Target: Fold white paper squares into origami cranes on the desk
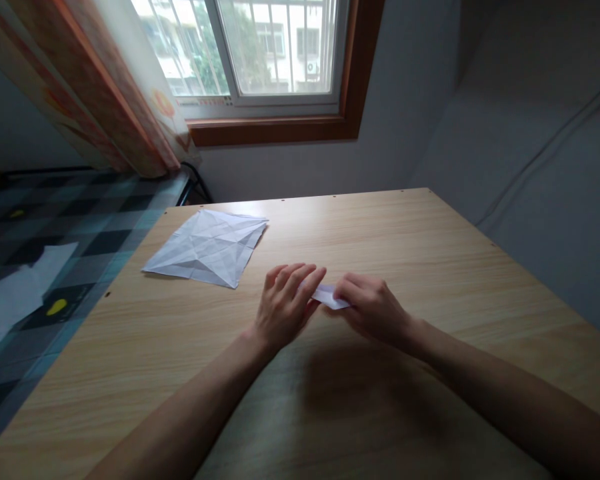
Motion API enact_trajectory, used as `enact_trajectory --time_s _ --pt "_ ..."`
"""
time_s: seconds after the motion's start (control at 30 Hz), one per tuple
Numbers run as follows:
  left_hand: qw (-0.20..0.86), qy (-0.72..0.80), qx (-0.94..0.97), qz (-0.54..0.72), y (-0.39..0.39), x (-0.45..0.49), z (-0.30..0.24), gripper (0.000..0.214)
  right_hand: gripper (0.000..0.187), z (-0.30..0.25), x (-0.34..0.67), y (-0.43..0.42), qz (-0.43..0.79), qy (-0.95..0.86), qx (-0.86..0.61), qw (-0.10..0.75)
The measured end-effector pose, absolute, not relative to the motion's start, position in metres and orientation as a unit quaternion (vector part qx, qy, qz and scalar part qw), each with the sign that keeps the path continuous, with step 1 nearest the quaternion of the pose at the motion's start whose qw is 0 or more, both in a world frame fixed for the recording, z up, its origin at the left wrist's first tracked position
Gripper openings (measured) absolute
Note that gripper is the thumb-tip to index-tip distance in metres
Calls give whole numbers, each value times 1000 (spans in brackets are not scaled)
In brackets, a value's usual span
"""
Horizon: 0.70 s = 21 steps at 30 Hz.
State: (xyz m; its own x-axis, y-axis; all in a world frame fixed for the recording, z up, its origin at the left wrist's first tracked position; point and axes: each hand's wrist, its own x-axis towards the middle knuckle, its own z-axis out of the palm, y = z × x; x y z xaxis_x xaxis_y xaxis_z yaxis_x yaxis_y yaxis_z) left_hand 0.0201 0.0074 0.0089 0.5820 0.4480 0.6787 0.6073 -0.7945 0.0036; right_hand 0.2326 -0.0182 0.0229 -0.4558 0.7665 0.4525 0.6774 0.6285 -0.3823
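Observation:
A small folded piece of white paper lies on the wooden table, held between both my hands. My left hand rests over its left end with the fingers curled and pressed down on it. My right hand pinches the right end, fingers closed. Most of the small paper is hidden under my fingers. A larger creased square sheet of white paper lies flat on the table to the far left of my hands, untouched.
A bed with a checked cover stands left of the table, with white paper lying on it. A window with a patterned curtain is behind. A grey wall runs along the right.

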Motion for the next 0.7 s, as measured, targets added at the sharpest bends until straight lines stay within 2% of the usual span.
enact_trajectory --time_s 0.13,0.23,0.33,0.47,0.7 --pt "124 -293 -895 -314 8 19 7 31 28 13 236 -14 -48 -903 -321 280" --pt "100 -296 -915 -254 10 20 6 23 30 6 238 -10 -88 -920 -294 244" --pt "53 -285 -936 -200 13 22 6 16 25 1 240 -11 -47 -923 -316 214" --pt "19 -223 -956 -191 13 21 6 17 16 -2 244 -16 9 -911 -338 235" --pt "11 -223 -954 -199 12 21 5 27 19 -6 246 -17 76 -875 -390 278"
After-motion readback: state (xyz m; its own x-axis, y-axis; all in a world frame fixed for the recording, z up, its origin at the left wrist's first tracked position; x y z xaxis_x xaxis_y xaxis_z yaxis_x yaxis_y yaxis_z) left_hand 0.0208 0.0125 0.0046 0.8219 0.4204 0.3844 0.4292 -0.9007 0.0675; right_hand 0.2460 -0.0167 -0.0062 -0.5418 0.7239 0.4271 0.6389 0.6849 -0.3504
